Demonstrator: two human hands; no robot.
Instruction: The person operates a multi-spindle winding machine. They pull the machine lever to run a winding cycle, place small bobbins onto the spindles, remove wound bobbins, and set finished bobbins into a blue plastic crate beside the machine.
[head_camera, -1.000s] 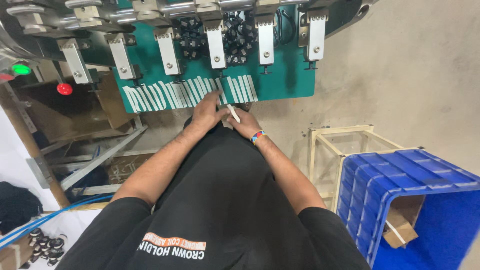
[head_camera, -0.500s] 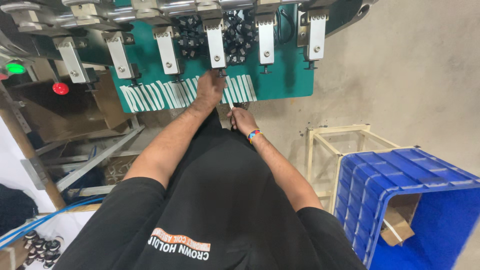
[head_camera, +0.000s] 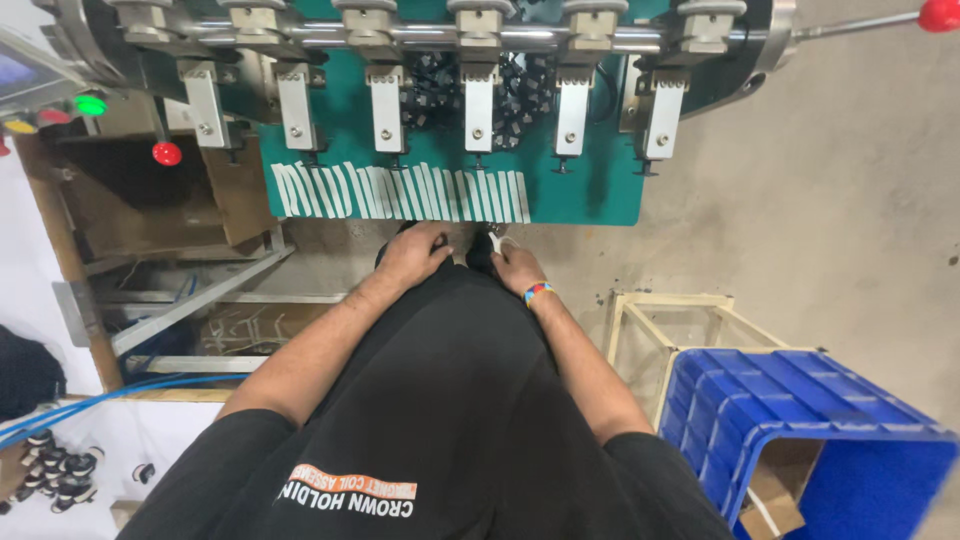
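My left hand (head_camera: 413, 256) and my right hand (head_camera: 514, 266) are drawn in close to my body, just below the green plate (head_camera: 590, 195) of a machine. A row of several white strips (head_camera: 400, 191) lies along the plate's lower edge. My right hand, with a coloured wristband (head_camera: 537, 292), pinches a small white strip (head_camera: 498, 241) at its fingertips. The fingers of my left hand are curled downward beside something dark; what they hold is hidden. Both hands are a short way below the strips and touch none of them.
Above the plate runs a bar of several metal clamps (head_camera: 478, 100) with black coils (head_camera: 520, 95) behind. Red knobs (head_camera: 167, 153) and a green lamp (head_camera: 91, 104) are at the left. A blue crate (head_camera: 800, 420) and a pale frame (head_camera: 670, 320) stand at the right.
My left hand has pulled back from the white strips on the plate to my body. My right hand has stayed low with its strip. The view has shifted slightly downward.
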